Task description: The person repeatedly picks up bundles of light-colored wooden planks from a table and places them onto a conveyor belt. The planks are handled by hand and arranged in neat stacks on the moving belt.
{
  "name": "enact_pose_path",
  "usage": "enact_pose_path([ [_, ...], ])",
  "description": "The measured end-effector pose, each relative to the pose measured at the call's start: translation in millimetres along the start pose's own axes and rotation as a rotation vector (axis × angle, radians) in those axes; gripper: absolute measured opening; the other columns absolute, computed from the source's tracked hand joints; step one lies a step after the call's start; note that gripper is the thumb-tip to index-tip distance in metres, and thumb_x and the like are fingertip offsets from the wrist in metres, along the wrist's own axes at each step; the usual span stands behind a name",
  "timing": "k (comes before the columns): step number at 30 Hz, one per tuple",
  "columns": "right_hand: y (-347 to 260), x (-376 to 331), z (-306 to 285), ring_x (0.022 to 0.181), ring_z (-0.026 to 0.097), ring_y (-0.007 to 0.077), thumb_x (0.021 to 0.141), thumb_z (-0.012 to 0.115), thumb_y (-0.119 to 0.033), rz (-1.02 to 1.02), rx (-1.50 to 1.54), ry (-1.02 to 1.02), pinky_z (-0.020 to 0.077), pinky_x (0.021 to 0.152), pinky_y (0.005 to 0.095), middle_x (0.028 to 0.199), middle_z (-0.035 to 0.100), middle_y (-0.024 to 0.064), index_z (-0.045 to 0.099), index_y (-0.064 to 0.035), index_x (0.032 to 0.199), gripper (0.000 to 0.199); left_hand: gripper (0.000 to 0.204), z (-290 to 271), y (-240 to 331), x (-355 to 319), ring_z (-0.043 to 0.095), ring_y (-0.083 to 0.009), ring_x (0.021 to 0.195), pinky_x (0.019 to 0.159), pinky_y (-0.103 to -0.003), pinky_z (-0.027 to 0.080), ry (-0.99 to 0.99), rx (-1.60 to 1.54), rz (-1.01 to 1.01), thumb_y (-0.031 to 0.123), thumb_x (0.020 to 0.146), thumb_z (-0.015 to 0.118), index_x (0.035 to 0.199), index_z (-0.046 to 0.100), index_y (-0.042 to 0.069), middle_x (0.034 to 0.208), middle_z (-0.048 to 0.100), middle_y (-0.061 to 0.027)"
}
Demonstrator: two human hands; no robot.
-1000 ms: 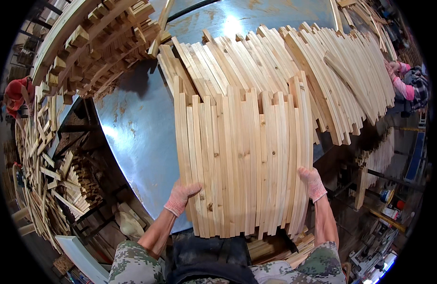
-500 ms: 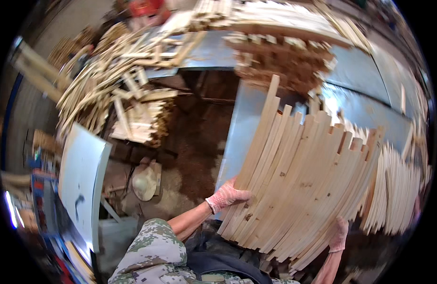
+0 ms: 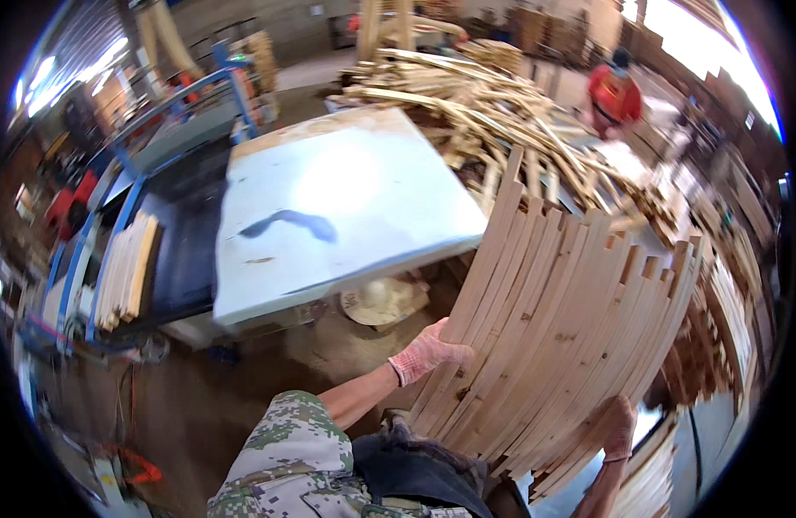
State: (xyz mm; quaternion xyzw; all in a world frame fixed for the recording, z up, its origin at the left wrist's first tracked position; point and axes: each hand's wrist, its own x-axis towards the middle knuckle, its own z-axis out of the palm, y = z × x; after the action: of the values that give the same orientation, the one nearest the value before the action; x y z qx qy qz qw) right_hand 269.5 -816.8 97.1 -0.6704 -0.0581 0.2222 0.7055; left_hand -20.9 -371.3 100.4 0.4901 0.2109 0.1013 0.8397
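Between my two gloved hands is a wide row of pale wooden strips [image 3: 544,328], pressed side by side and tilted, with uneven ends. My left hand [image 3: 431,352], in a pinkish knit glove, is closed on the row's left edge, its thumb on top. My right hand [image 3: 618,427] grips the lower right edge; its fingers are partly hidden behind the strips. Left of the row stands a table with a light, shiny top [image 3: 346,198], bearing a dark smear and a small wood chip.
A blue-framed machine [image 3: 130,173] with a dark bed carries a short stack of strips [image 3: 126,272] at the left. Loose strips [image 3: 493,112] lie heaped behind the table. A person in red [image 3: 613,95] is at the far right. A pale round hat-like thing [image 3: 380,300] lies below the table.
My view and body have turned left, bringing the light-topped table and blue-framed machine to the front. The strips stay gripped between both hands and have moved along with me.
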Motion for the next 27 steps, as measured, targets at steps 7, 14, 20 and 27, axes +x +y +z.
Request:
enact_pose_path([
  [7, -47.8, 69.6, 307.9, 0.067, 0.053, 0.0095, 0.097, 0.071, -0.031, 0.115, -0.221, -0.404, 0.0421, 0.062, 0.0276, 0.078, 0.055, -0.0068, 0.065, -0.013, 0.086, 0.022, 0.07, -185.3, 60.6, -104.4, 0.07, -0.0188, 0.117, 0.104, -0.036, 0.056, 0.393, -0.103, 0.114, 0.018, 0.088, 0.091, 0.148, 0.057, 0.004, 0.13, 0.073, -0.0074],
  [14, 4.6, 140.6, 520.5, 0.085, 0.068, 0.0171, 0.092, 0.078, -0.021, 0.299, -0.212, -0.809, 0.0541, 0.078, 0.0337, 0.094, 0.071, 0.0014, 0.075, -0.0013, 0.104, 0.023, 0.064, -320.7, 97.7, -162.2, 0.063, -0.0233, 0.133, 0.116, -0.04, 0.048, 0.623, -0.155, 0.073, 0.031, 0.092, 0.086, 0.146, 0.063, 0.004, 0.135, 0.072, -0.0118],
  [20, 53.4, 164.3, 672.9, 0.091, 0.073, 0.0237, 0.091, 0.077, -0.013, 0.321, -0.458, -0.785, 0.06, 0.085, 0.0365, 0.102, 0.075, 0.0108, 0.072, 0.0059, 0.114, 0.03, 0.096, -467.7, 112.5, -153.7, 0.05, -0.0328, 0.15, 0.125, -0.044, 0.036, 0.859, 0.046, -0.139, 0.056, 0.089, 0.084, 0.157, 0.051, -0.003, 0.154, 0.059, -0.0249],
  [27, 87.2, 197.0, 801.8, 0.088, 0.073, 0.025, 0.091, 0.077, -0.011, 0.344, -0.303, -0.773, 0.0618, 0.084, 0.0388, 0.101, 0.074, 0.011, 0.065, 0.0054, 0.122, 0.037, 0.103, -548.7, 224.5, -138.2, 0.06, -0.0363, 0.138, 0.116, -0.044, 0.047, 0.992, 0.676, -0.382, 0.067, 0.091, 0.074, 0.16, 0.043, -0.003, 0.154, 0.058, -0.0257],
])
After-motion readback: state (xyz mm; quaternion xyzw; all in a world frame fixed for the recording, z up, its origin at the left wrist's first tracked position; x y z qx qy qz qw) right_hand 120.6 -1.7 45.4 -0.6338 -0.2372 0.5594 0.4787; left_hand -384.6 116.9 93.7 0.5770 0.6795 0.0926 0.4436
